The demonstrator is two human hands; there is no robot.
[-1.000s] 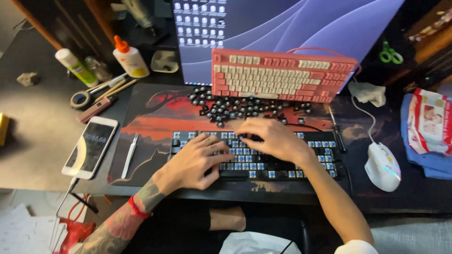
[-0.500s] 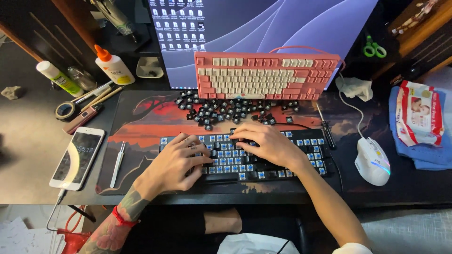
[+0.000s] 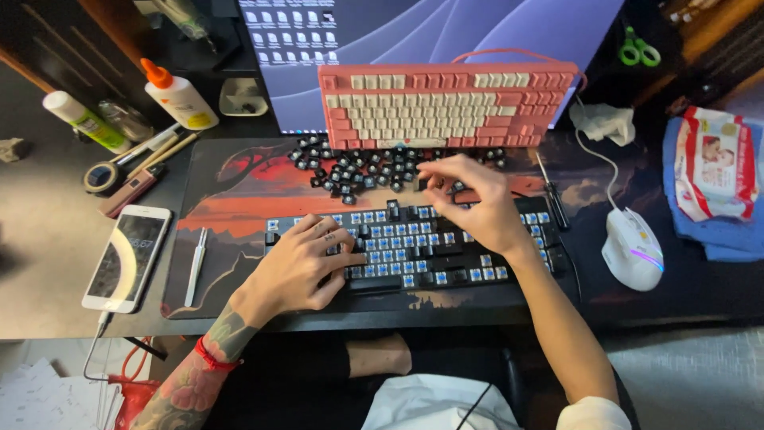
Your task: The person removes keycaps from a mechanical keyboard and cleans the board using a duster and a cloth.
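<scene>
Black keyboard (image 3: 414, 251) with bare blue switches lies mid-desk on a red mat (image 3: 239, 199). Left hand (image 3: 306, 267) rests flat on its left end, holding nothing. Right hand (image 3: 469, 203) pinches something too small to tell, by loose black keycaps (image 3: 358, 167) at 12 o'clock. Pink keyboard (image 3: 446, 103) leans beyond; white mouse (image 3: 633, 248) at 3 o'clock.

Tattooed left forearm (image 3: 208, 350), red wristband (image 3: 208, 360), white right sleeve (image 3: 593, 414)

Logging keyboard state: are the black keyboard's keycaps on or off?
Mostly off: the black keyboard shows bare blue switches, and loose black keycaps lie heaped behind it.
</scene>
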